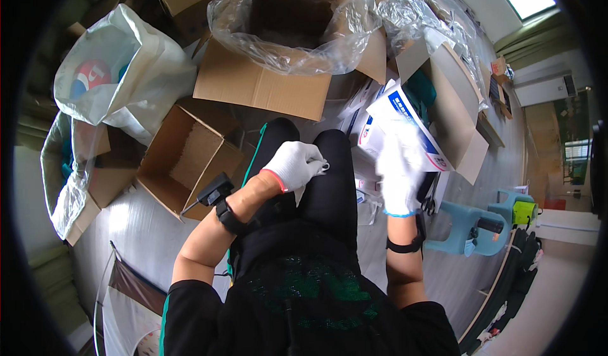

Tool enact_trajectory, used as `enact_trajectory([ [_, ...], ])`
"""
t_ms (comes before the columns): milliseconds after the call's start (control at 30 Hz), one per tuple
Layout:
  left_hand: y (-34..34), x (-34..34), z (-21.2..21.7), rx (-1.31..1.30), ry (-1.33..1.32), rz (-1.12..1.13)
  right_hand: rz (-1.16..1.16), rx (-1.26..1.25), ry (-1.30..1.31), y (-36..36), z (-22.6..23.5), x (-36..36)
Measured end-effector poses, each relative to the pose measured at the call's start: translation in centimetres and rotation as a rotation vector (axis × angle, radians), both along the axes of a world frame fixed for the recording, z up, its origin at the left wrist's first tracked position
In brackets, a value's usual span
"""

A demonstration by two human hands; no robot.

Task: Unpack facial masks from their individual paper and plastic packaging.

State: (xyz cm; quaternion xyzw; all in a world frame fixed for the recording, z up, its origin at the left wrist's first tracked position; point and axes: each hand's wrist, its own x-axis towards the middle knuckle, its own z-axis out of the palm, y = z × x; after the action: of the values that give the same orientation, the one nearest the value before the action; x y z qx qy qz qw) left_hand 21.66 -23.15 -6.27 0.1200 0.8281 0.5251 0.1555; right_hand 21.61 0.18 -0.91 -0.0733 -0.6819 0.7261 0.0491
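My left hand [295, 166], in a white knit glove with a red cuff, is closed above my thighs. A small dark-and-white piece [325, 166] pokes out at its fingertips; its kind is too small to tell. My right hand [401, 166], gloved in white with a blue cuff, is smeared by motion, so its fingers do not show clearly. It is over a white box [415, 125] with a blue stripe. Just right of that stands an open carton [451, 84] with a dark green thing [419, 90] inside. Black-handled scissors [431, 198] lie beside my right wrist.
A large carton [259, 81] lined with clear plastic stands ahead. At the left are an open brown box [180, 156] and a white sack [152, 84] with colourful things inside. Blue plastic stools [453, 229] stand at the right, with a bright green item [524, 212] near them.
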Motion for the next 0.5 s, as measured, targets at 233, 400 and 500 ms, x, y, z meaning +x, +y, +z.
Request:
enact_trajectory([
  [233,-0.9,3.8,0.1,-0.083,0.252,0.028,0.715,-0.06,-0.629,-5.3,-5.0,2.3],
  [400,-0.5,7.6,-0.1,-0.27,0.304,0.016,0.946,0.781,-0.176,-3.9,-3.5,2.7],
  [500,-0.2,7.7,-0.4,-0.313,0.244,-0.108,0.945,0.841,-0.163,-3.6,-2.6,3.1],
])
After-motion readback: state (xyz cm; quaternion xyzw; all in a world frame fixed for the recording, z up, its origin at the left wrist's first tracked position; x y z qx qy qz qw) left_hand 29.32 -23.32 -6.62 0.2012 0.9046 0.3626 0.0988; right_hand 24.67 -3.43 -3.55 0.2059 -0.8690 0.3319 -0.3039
